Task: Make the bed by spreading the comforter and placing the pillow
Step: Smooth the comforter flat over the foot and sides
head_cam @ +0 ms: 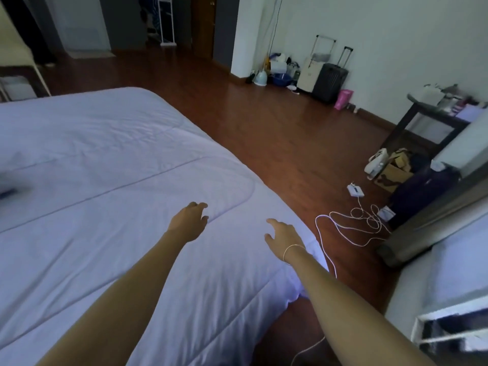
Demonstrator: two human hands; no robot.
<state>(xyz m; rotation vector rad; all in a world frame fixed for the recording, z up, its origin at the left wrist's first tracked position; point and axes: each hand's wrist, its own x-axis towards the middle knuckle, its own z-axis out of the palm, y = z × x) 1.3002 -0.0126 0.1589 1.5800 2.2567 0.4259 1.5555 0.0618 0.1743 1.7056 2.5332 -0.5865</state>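
Under both outstretched hands lies the pale lilac quilted comforter, spread over the bed with soft creases. Left hand hovers above it with fingers loosely curled, holding nothing; right hand, fingers relaxed and spread, is near the comforter's edge. Right of that hand, a white coiled cable trails across the reddish-brown wooden floor. Far beyond stands a dark upright suitcase.
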